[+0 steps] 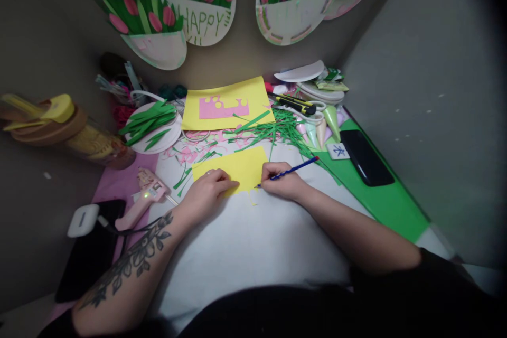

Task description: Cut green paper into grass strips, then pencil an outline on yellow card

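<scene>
A yellow sheet of paper [237, 166] lies on the white table surface [253, 243] in front of me. My left hand [208, 186] rests flat on the sheet's near left part, fingers together and stretched, pinning it down. My right hand [279, 180] is closed round a blue pencil [295, 169] with a red end, its tip touching the sheet's lower right edge. A second yellow sheet [227, 103] with a pink cut-out shape [223, 107] lies farther back.
Green paper strips [273, 132] litter the middle. A paper plate with green strips [152, 127] and a pink glue gun [144, 195] sit left. A black phone [364, 157] lies on green paper [380, 195] at right, near paper cones [322, 127] and a utility knife [297, 104]. Paper tulip crafts [198, 5] hang on the wall.
</scene>
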Available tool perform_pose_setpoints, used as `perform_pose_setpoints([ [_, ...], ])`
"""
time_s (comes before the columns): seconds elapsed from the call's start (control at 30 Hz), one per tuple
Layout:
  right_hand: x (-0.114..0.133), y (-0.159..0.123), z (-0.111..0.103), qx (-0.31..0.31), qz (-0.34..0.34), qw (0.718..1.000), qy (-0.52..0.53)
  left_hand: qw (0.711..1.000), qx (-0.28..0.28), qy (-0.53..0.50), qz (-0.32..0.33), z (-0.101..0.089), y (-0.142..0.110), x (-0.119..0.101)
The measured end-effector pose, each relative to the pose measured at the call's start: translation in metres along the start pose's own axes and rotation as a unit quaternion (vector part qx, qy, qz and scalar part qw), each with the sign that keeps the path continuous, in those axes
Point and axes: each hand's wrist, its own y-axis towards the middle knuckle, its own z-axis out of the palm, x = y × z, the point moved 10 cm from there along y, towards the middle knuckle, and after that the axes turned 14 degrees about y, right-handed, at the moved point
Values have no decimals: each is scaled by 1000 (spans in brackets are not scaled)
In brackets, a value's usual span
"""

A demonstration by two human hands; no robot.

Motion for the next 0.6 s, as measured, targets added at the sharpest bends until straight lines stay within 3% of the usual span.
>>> perform_pose_setpoints([
  [0.1,0,-1,-5,-23,0,1000,12,1000,4,-3,0,1,0,0],
  [0.6,7,-3,7,18,-50,996,-70,1000,3,-1,-1,0,1,0],
])
